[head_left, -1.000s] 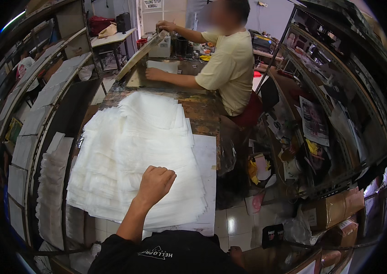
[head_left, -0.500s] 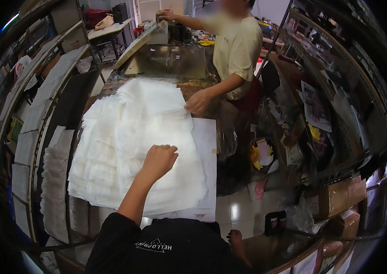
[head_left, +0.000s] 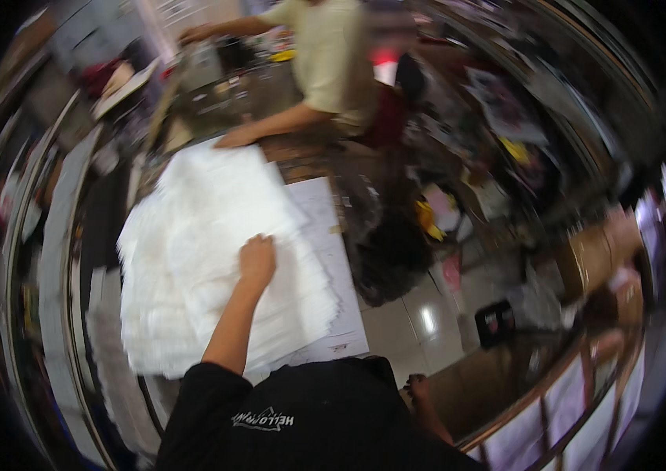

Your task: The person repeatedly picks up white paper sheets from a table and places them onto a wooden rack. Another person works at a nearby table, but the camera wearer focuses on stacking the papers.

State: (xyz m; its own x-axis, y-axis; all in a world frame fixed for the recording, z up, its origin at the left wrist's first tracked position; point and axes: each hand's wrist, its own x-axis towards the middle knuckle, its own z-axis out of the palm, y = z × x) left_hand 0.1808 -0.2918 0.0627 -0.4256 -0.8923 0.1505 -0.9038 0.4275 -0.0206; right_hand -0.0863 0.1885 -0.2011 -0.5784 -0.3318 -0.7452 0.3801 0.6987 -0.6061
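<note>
My left hand rests with curled fingers on top of a big, loose stack of white paper sheets spread over a counter. The picture is blurred, so I cannot tell whether the fingers pinch a sheet. A larger white sheet lies under the stack at its right side. My right hand is out of sight. A co-worker in a pale yellow shirt stands at the far end, one hand on the stack's far edge.
Shelves with stacked papers run along the left. The co-worker's other hand reaches to a machine at the back. To the right lie a tiled floor, a dark bag and cardboard boxes.
The co-worker's hand came down from the back of the counter onto the far edge of the stack. My left hand slid a little farther up the sheets. The view tilted.
</note>
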